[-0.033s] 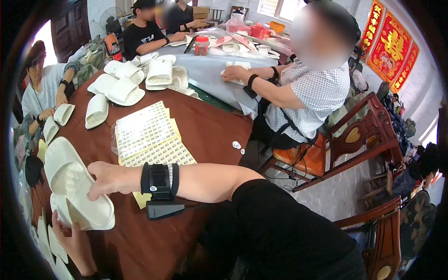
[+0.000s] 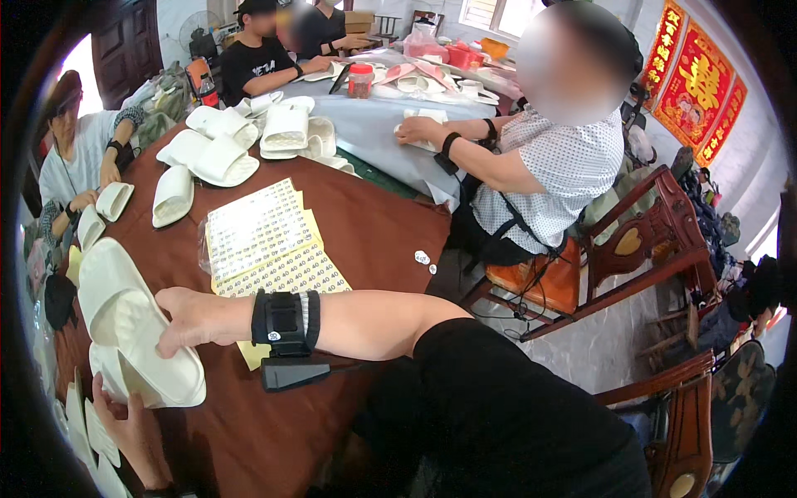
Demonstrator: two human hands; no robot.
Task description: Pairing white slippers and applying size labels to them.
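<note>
A pair of white slippers (image 2: 112,286) lies partly overlapped at the left of the brown-covered table. My right hand (image 2: 199,319), with a black strap and small device on its wrist, reaches across from the right and grips the slippers' edge between thumb and fingers. From below, my left hand (image 2: 133,427) holds the lower slipper (image 2: 174,369) near its strap, its fingertips partly hidden. Beneath my right forearm rests a dark grey box-like device (image 2: 295,375). Sticker sheets (image 2: 282,266), white and yellow, lie just beyond that arm.
More white slippers (image 2: 220,162) are piled farther back, and others (image 2: 83,427) stand at the lower left edge. A person (image 2: 83,158) at the left handles slippers; another (image 2: 548,158) sits at the right. Wooden chairs (image 2: 647,232) flank the table. A red-lidded jar (image 2: 359,81) stands beyond.
</note>
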